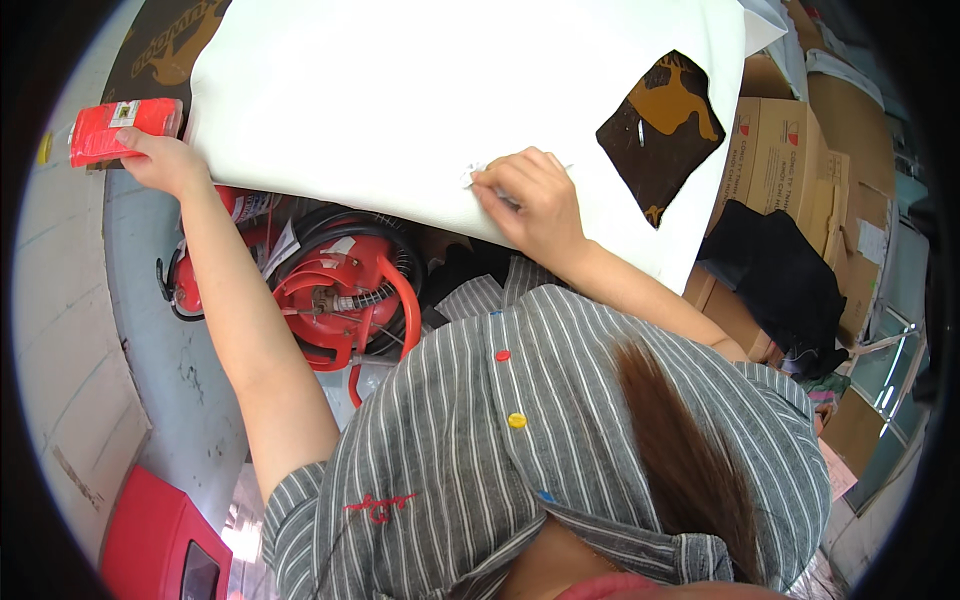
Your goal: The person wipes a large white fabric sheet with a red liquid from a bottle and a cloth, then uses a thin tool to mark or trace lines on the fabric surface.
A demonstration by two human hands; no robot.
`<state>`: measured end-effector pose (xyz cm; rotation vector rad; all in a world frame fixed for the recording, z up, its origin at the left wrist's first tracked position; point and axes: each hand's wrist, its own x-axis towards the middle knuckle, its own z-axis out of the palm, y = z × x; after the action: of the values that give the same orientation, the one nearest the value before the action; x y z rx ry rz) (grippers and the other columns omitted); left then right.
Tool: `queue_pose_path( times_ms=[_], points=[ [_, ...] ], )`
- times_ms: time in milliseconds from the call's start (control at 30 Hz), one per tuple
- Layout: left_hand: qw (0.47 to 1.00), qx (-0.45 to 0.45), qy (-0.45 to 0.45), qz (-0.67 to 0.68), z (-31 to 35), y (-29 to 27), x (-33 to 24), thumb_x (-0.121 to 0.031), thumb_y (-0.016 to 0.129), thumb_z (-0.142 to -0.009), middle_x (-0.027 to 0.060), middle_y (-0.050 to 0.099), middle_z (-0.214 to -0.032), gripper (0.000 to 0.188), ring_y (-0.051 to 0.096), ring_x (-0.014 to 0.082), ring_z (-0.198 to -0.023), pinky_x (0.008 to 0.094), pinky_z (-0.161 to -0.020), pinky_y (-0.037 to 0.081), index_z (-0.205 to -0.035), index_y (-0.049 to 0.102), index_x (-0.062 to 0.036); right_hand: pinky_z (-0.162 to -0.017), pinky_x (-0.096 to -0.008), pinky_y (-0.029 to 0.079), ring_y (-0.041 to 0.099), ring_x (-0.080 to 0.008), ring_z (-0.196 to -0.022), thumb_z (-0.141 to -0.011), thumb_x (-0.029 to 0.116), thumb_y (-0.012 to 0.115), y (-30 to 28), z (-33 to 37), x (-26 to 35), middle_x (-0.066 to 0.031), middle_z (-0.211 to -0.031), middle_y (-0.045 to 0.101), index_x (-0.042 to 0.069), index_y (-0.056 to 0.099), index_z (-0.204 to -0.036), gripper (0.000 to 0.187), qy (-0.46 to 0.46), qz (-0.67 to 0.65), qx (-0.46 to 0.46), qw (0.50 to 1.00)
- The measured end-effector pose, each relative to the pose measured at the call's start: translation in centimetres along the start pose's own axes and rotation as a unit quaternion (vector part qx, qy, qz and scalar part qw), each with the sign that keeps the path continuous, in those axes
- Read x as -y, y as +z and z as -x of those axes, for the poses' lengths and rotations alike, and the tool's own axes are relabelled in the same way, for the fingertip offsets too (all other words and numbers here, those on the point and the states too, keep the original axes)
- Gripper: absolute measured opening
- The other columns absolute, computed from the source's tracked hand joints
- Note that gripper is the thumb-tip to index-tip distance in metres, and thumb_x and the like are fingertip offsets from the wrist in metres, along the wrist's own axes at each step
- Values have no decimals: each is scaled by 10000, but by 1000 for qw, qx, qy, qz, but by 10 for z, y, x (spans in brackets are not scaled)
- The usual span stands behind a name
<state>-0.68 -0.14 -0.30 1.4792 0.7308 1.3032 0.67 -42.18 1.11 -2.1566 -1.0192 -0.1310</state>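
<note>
At the far left, my left hand (pixel 165 162) is closed on a red plastic packet (pixel 150 118) with a small pale label, above the corner of a dark brown printed board (pixel 165 55). My right hand (pixel 535 200) is over the near edge of a large white sheet (pixel 400 80), fingers pinched together. A small crumpled white scrap (pixel 472 172) shows at its fingertips; its kind is unclear. To the right of that hand lies a dark brown diamond shape (pixel 655 150) with an orange-brown print; whether it is a piece on the sheet or an opening in it, I cannot tell.
Below the sheet's near edge sit a red hose reel (pixel 340 290) with black hose and a red fire extinguisher (pixel 187 285). Cardboard boxes (pixel 775 150) and black cloth (pixel 775 280) crowd the right. A red cabinet (pixel 150 530) stands at lower left.
</note>
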Motion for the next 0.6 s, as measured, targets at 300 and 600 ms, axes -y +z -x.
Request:
queue_pose_path(
  times_ms=[300, 600],
  points=[
    [999, -18, 3, -29, -6, -7, 9, -452, 455, -1083, 250, 597, -1275, 624, 665, 292, -1083, 365, -886, 585, -1353, 430, 110, -712, -343, 478, 622, -208, -766, -878, 161, 748, 1, -43, -26, -34, -809, 710, 91, 733, -868, 72, -3, 63, 2, 998],
    [998, -34, 14, -54, 3, 1, -6, -445, 450, -1085, 251, 589, -1289, 625, 662, 299, -1103, 368, -885, 596, -1367, 423, 111, -712, -361, 419, 594, -209, -769, -838, 160, 753, -13, -36, -31, -15, -795, 680, 106, 704, -813, 77, -15, 46, 44, 998]
  ],
)
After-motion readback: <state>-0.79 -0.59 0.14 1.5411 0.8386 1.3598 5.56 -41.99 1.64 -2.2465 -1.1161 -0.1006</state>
